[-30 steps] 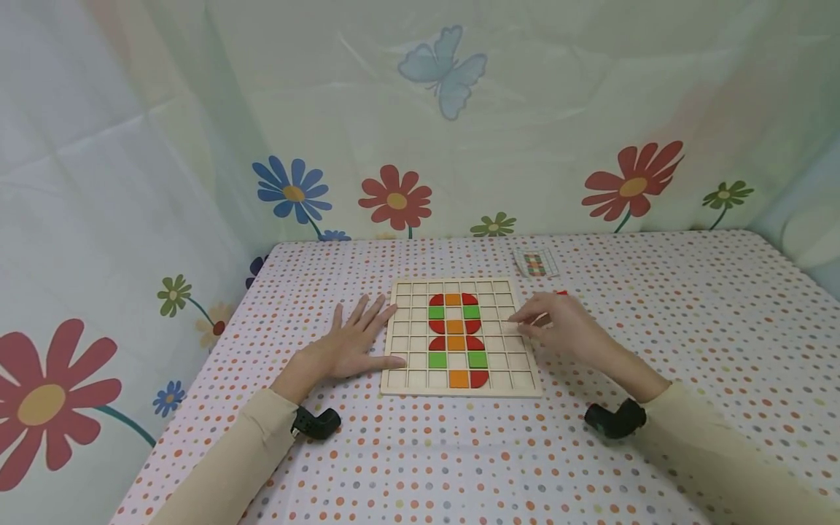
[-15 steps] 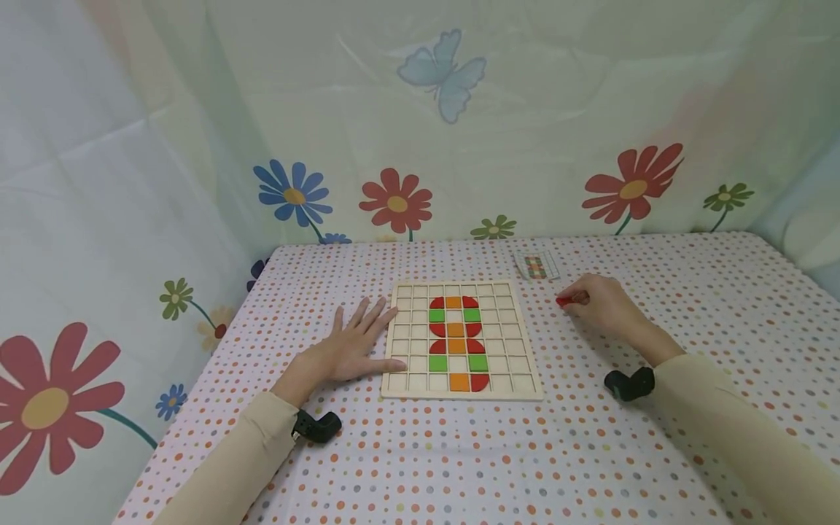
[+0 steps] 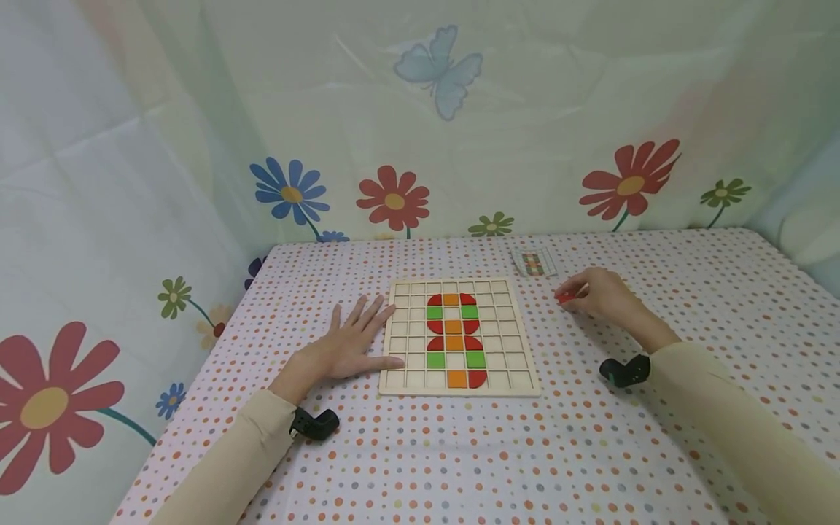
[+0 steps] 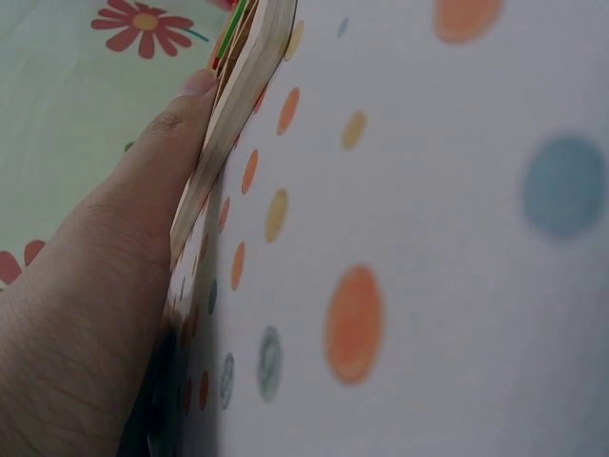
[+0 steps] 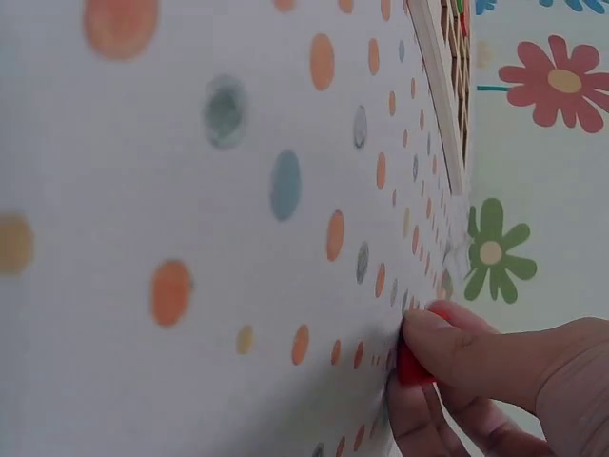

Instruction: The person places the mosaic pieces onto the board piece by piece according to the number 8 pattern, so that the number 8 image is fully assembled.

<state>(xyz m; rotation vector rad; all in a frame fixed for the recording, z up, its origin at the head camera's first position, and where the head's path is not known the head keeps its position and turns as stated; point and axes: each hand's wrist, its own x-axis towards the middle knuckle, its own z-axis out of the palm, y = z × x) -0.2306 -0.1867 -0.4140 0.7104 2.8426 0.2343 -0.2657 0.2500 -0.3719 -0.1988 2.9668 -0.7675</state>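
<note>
A wooden grid board (image 3: pixel 405 343) lies on the table, with red rounded tiles, orange squares and green squares set in its middle columns. My left hand (image 3: pixel 348 346) rests at the board's left edge with fingers spread straight; its thumb (image 4: pixel 176 124) lies over the rim. To the right of the board, my right hand (image 3: pixel 604 299) pinches a red tile (image 5: pixel 415 367) between thumb and fingers, down at the tablecloth. In the head view only a bit of that tile shows; its full shape is covered by the fingers.
A small card (image 3: pixel 534 262) printed with a coloured grid pattern lies behind the board's right corner. The table has a dotted cloth (image 3: pixel 420 452). A flowered curtain (image 3: pixel 551 109) hangs behind it and along the left side.
My right hand has moved right, from the board's right edge to the red tile on the cloth, and now pinches it. The left hand has stayed in place.
</note>
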